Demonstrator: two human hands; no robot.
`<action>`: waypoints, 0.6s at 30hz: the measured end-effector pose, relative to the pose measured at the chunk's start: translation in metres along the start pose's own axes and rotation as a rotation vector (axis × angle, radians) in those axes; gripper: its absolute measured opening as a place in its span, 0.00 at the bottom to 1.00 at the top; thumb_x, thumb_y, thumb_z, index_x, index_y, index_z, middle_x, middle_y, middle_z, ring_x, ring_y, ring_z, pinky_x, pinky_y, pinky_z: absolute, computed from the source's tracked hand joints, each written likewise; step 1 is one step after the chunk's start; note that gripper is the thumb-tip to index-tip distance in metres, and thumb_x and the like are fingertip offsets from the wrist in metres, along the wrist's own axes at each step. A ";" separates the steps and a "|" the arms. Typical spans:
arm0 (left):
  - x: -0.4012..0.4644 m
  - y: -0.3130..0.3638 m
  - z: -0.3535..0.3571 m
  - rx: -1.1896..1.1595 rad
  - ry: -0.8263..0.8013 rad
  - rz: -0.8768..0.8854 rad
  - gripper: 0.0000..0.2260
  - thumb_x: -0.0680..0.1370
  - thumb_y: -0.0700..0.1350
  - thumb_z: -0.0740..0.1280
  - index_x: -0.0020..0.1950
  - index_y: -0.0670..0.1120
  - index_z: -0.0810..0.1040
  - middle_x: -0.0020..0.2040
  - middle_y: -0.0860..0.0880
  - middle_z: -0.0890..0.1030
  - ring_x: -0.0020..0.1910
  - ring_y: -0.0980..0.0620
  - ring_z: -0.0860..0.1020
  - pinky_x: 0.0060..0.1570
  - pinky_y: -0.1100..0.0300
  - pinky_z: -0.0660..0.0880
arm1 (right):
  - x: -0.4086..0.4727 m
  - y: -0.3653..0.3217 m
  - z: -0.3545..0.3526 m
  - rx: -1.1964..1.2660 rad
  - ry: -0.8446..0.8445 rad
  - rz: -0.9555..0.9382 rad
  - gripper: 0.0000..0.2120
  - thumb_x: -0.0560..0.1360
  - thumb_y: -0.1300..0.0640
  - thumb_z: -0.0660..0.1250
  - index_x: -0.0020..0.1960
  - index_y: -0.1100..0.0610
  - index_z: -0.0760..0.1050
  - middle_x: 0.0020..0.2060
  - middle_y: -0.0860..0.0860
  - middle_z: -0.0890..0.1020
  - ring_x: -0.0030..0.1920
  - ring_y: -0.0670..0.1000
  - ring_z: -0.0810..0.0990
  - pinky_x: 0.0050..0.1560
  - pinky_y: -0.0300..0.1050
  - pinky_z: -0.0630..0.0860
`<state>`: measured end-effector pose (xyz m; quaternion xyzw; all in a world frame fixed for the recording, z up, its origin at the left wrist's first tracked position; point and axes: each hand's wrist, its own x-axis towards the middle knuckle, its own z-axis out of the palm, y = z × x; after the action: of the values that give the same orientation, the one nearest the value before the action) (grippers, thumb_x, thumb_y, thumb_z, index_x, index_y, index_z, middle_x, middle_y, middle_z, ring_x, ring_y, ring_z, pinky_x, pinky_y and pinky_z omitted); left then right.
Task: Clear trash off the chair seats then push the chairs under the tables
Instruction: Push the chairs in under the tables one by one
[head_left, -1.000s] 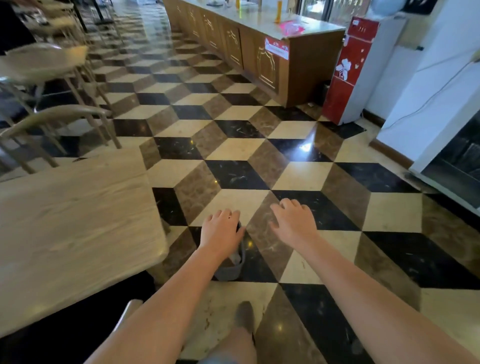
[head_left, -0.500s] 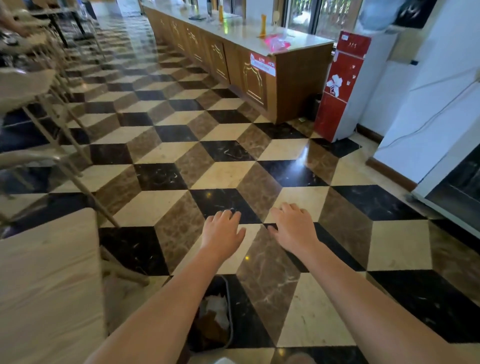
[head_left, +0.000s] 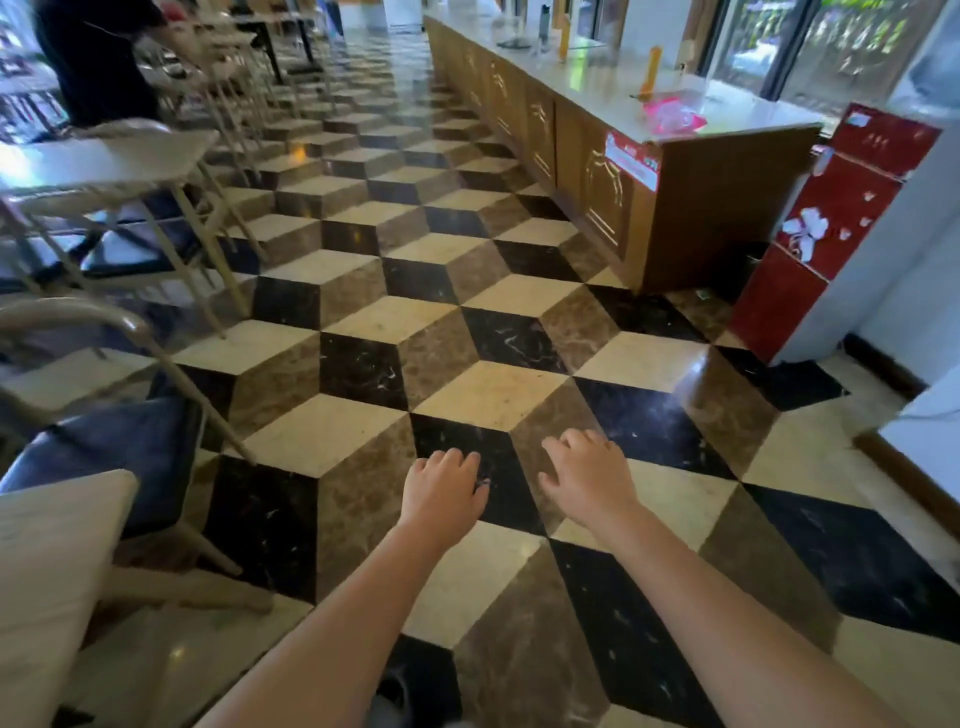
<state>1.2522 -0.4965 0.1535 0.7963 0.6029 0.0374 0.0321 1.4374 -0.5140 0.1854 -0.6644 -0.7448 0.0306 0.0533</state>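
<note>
Both the left hand (head_left: 441, 491) and the right hand (head_left: 584, 480) hang empty with fingers loosely spread over the floor, while the nearest chair (head_left: 111, 457), dark seat out from the table (head_left: 49, 571), lies left, closer to the left hand.

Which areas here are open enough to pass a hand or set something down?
Open: the tiled floor between the chair row and the wooden counter, ahead of both empty hands. Crowded: the left side, with chairs against tables.
</note>
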 end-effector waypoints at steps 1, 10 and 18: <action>0.011 -0.002 -0.001 -0.013 0.007 -0.021 0.20 0.78 0.57 0.58 0.68 0.50 0.68 0.63 0.49 0.76 0.61 0.48 0.74 0.60 0.52 0.71 | 0.018 0.005 0.000 0.000 -0.011 -0.030 0.18 0.76 0.47 0.61 0.62 0.53 0.69 0.57 0.53 0.76 0.57 0.55 0.73 0.54 0.50 0.72; 0.119 -0.052 0.014 0.092 -0.066 -0.169 0.20 0.76 0.58 0.61 0.65 0.51 0.70 0.60 0.50 0.77 0.59 0.49 0.75 0.56 0.53 0.72 | 0.169 -0.003 0.028 0.027 -0.115 -0.261 0.17 0.77 0.47 0.60 0.62 0.54 0.70 0.56 0.54 0.76 0.57 0.56 0.73 0.56 0.51 0.70; 0.275 -0.134 -0.012 -0.007 0.026 -0.312 0.15 0.78 0.55 0.58 0.59 0.49 0.76 0.56 0.50 0.79 0.56 0.49 0.77 0.57 0.54 0.71 | 0.354 -0.016 0.014 -0.036 -0.101 -0.319 0.13 0.76 0.50 0.59 0.54 0.57 0.72 0.51 0.54 0.76 0.54 0.56 0.74 0.52 0.51 0.71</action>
<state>1.1965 -0.1954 0.1580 0.6923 0.7195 0.0442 0.0327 1.3800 -0.1637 0.1874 -0.5360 -0.8431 0.0419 0.0082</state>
